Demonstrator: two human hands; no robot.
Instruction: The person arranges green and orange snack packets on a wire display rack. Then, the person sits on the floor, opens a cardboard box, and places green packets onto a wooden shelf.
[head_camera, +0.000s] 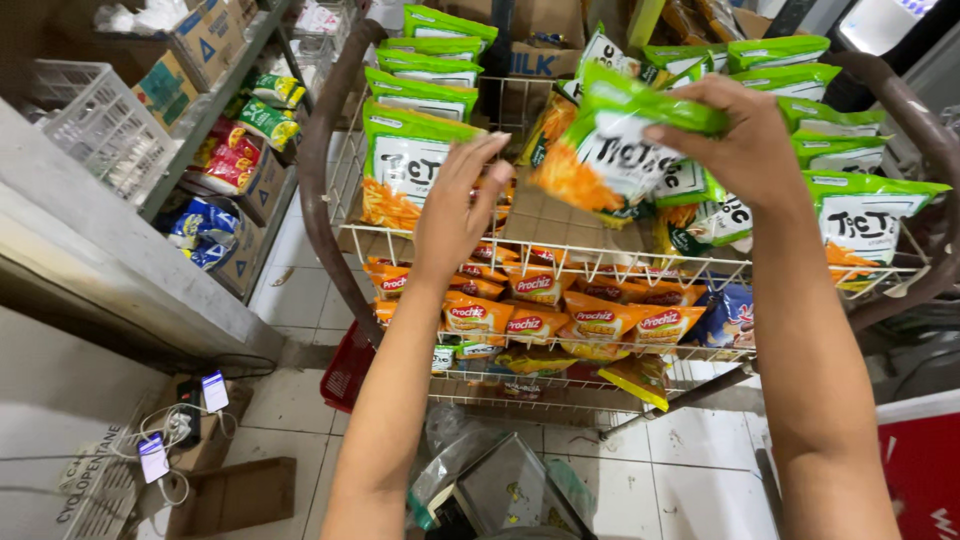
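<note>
My right hand (735, 135) grips the top edge of a green-and-orange snack bag (600, 150) and holds it above the top tier of a white wire rack (560, 255). My left hand (460, 205) is flat with fingers spread, resting against a row of the same green snack bags (405, 165) standing upright on the rack's left side. More green bags (865, 215) stand along the right side. The shelf below holds several orange snack packets (600, 320).
A brown metal frame (318, 190) curves around the rack. A grey shelf unit (215, 110) with cartons and packets stands at left. A red basket (348, 372) sits on the tiled floor, with two lit phones (213, 391) and cardboard nearby.
</note>
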